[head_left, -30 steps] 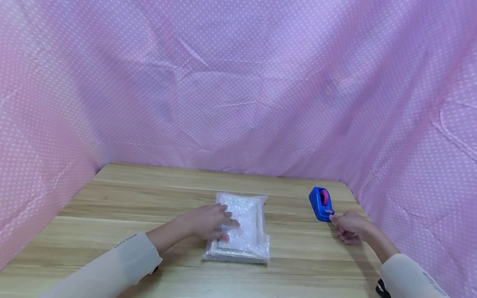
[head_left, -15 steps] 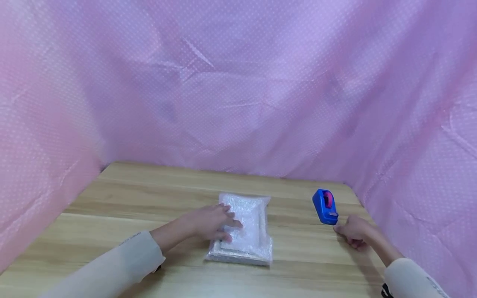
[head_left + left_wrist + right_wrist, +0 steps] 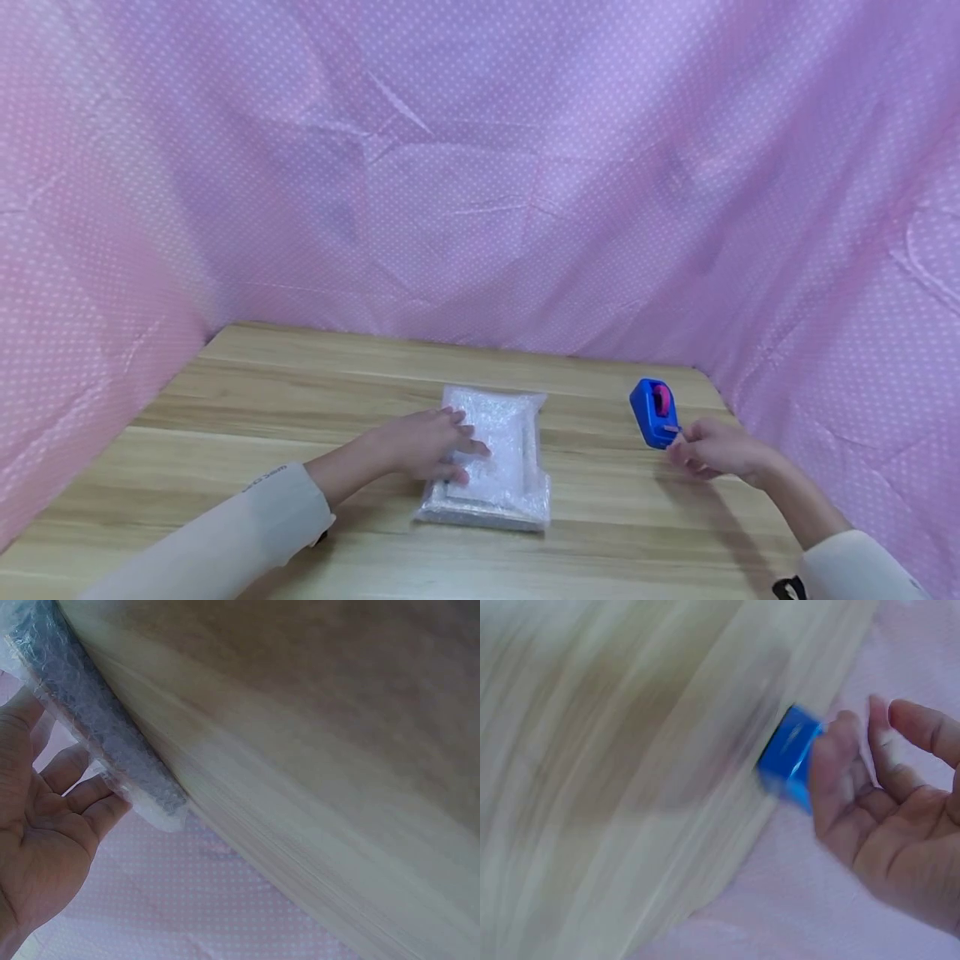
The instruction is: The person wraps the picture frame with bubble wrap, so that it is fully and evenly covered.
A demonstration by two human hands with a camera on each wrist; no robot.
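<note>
A flat, rectangular packet in bubble wrap [image 3: 498, 450] lies on the table, with a frame-like edge showing through. My left hand [image 3: 427, 446] rests on its left part, fingers spread over the wrap. In the left wrist view, the wrap's side edge [image 3: 105, 712] shows beside the fingers. To the right stands a blue tape dispenser [image 3: 651, 417] with a pink tape core [image 3: 662, 400]. Close at its front end is my right hand [image 3: 716, 450], fingers loosely bent. In the right wrist view, those fingers [image 3: 829, 780] overlap the blue dispenser [image 3: 791, 746], and nothing shows in the palm.
The wooden table [image 3: 300, 375] has a light grain. A pink dotted cloth [image 3: 480, 208] hangs along its back and both sides, close behind the dispenser on the right.
My right hand, earlier curled with its fingertips at the dispenser's front end, has lifted a little and its fingers have loosened. The left hand stays on the packet.
</note>
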